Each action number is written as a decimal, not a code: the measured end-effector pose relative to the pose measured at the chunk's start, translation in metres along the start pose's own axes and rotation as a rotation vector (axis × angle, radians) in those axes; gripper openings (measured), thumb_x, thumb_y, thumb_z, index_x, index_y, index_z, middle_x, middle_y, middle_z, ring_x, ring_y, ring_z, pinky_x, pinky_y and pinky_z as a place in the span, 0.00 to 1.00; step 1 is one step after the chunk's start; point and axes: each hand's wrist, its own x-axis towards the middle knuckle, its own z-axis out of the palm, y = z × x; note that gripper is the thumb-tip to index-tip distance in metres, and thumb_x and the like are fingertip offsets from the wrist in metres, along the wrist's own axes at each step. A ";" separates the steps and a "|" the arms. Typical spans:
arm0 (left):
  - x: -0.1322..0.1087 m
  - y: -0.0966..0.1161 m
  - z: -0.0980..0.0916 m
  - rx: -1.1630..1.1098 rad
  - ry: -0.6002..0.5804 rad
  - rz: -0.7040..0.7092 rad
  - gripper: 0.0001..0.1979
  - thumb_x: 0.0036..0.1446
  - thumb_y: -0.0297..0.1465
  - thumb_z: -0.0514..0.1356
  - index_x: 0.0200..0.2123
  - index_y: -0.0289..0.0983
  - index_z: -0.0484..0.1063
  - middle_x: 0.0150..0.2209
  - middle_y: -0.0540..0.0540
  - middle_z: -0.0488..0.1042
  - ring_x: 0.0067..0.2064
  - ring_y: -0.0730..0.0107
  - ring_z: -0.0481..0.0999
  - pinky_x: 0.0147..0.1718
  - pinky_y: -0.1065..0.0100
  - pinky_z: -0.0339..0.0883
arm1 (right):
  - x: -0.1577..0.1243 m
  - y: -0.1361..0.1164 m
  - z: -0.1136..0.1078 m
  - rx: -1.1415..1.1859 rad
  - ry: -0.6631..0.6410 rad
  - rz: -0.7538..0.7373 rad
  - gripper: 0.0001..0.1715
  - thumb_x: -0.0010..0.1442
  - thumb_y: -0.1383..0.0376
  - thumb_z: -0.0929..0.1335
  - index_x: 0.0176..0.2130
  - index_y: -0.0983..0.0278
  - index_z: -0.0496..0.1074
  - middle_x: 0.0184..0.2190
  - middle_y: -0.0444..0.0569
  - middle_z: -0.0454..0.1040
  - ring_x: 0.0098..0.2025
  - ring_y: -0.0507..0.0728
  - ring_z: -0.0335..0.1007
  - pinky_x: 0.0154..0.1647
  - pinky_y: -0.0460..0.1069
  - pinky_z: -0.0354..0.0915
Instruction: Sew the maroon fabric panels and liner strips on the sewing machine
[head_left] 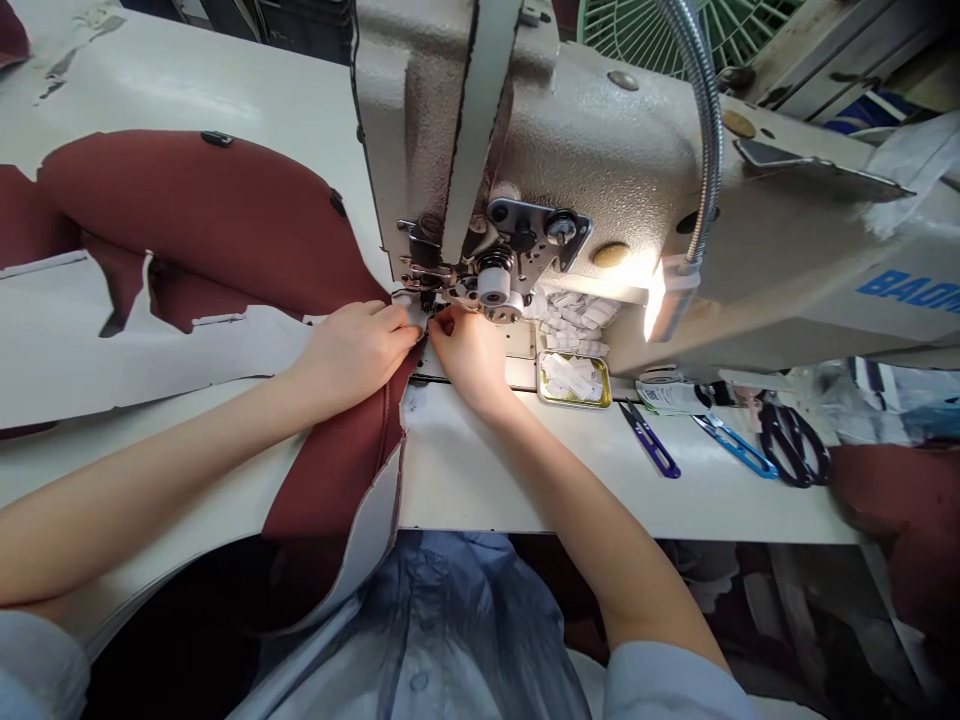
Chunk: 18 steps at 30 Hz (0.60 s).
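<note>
Blue letters [910, 288] at right of sewing machine [622, 150] read "BAO", remainder cut off at edge. Small packet [670, 398] near machine base bears print too small to read. Maroon material [202, 205] spreads across left of surface [487, 480], running under left hand [352, 352] toward needle area. Left hand on material, fingers curled; right hand [472, 355] just beside, fingertips drawn together; cannot tell whether either grips anything. Tin [574, 404], purple snips [651, 442], black scissors [796, 447] lie right.
</note>
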 end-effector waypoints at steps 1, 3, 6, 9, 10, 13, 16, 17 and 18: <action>0.000 0.000 0.001 -0.010 -0.006 -0.001 0.15 0.67 0.27 0.51 0.36 0.35 0.78 0.33 0.43 0.72 0.34 0.60 0.71 0.33 0.60 0.64 | 0.000 -0.001 0.000 -0.007 0.000 -0.002 0.13 0.66 0.63 0.63 0.39 0.61 0.77 0.34 0.48 0.80 0.36 0.59 0.76 0.35 0.48 0.64; -0.001 -0.001 0.002 -0.042 -0.012 -0.004 0.15 0.68 0.27 0.51 0.38 0.34 0.78 0.34 0.43 0.72 0.35 0.59 0.72 0.34 0.60 0.65 | 0.000 -0.001 -0.001 -0.021 -0.005 -0.013 0.13 0.66 0.64 0.63 0.40 0.62 0.77 0.35 0.48 0.80 0.37 0.59 0.76 0.36 0.48 0.65; -0.002 -0.002 0.006 -0.093 -0.010 -0.012 0.16 0.68 0.27 0.50 0.41 0.34 0.78 0.40 0.41 0.74 0.38 0.60 0.74 0.37 0.60 0.67 | -0.001 0.003 -0.007 -0.054 -0.040 -0.062 0.15 0.69 0.64 0.61 0.42 0.62 0.76 0.36 0.49 0.80 0.38 0.59 0.76 0.37 0.49 0.66; -0.003 -0.004 0.011 -0.139 -0.005 0.006 0.16 0.69 0.27 0.48 0.43 0.34 0.77 0.46 0.41 0.74 0.42 0.62 0.76 0.41 0.62 0.69 | -0.009 0.013 -0.017 -0.107 -0.068 -0.110 0.16 0.71 0.65 0.60 0.43 0.63 0.76 0.36 0.49 0.80 0.37 0.59 0.76 0.38 0.49 0.66; -0.003 -0.005 0.012 -0.153 -0.006 0.014 0.16 0.70 0.27 0.47 0.44 0.35 0.76 0.47 0.42 0.75 0.43 0.62 0.76 0.42 0.62 0.69 | -0.014 0.017 -0.019 -0.130 -0.059 -0.139 0.16 0.71 0.65 0.60 0.43 0.63 0.76 0.37 0.50 0.79 0.37 0.59 0.75 0.38 0.50 0.67; -0.003 -0.006 0.013 -0.178 -0.025 0.015 0.15 0.69 0.27 0.48 0.44 0.35 0.75 0.46 0.43 0.75 0.44 0.62 0.75 0.43 0.63 0.68 | -0.032 0.026 -0.016 -0.177 0.008 -0.408 0.15 0.71 0.67 0.60 0.46 0.65 0.76 0.44 0.54 0.78 0.42 0.59 0.73 0.43 0.51 0.67; -0.002 -0.005 0.010 -0.181 -0.078 0.001 0.12 0.68 0.26 0.51 0.43 0.34 0.75 0.45 0.43 0.75 0.42 0.62 0.75 0.42 0.62 0.67 | -0.046 0.031 0.000 -0.216 0.088 -0.765 0.16 0.71 0.70 0.60 0.51 0.67 0.74 0.50 0.55 0.76 0.49 0.59 0.70 0.47 0.52 0.67; -0.001 -0.004 0.009 -0.176 -0.095 -0.004 0.12 0.67 0.25 0.52 0.42 0.34 0.75 0.44 0.43 0.75 0.41 0.62 0.74 0.41 0.62 0.67 | -0.049 0.032 0.007 -0.242 0.117 -0.830 0.16 0.71 0.70 0.60 0.51 0.67 0.74 0.51 0.55 0.76 0.49 0.60 0.70 0.46 0.52 0.67; -0.001 -0.003 0.008 -0.171 -0.107 -0.008 0.11 0.67 0.25 0.52 0.42 0.34 0.75 0.44 0.43 0.75 0.40 0.62 0.74 0.41 0.61 0.66 | -0.050 0.033 0.012 -0.269 0.148 -0.866 0.16 0.71 0.70 0.60 0.50 0.68 0.74 0.50 0.54 0.77 0.49 0.60 0.70 0.44 0.52 0.66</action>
